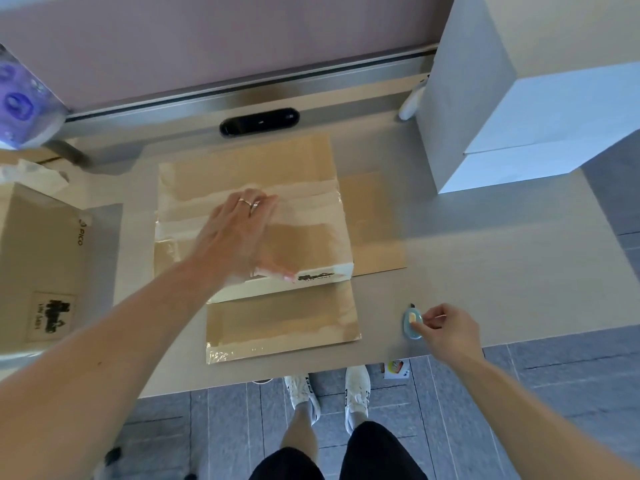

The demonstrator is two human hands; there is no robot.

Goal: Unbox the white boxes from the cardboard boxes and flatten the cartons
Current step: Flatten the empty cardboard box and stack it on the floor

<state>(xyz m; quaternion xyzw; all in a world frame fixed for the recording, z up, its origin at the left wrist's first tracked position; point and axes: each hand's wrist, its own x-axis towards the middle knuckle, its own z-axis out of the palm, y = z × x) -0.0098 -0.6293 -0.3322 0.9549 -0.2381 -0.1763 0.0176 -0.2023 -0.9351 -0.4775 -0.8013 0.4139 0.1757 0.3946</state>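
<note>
Carton (38,254): "PICO"; R hand (450,332) pinches cutter (410,322).

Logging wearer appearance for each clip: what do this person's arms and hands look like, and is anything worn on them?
The left forearm and right forearm are bare, with no sleeves, gloves or watch in view. The left hand wears thin metal rings on one finger, seemingly two bands. The right hand shows no ring.

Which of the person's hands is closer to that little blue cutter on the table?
Right. The right hand pinches the little blue cutter at its edge; the left hand presses flat on the flattened carton, off to the cutter's left.
</note>
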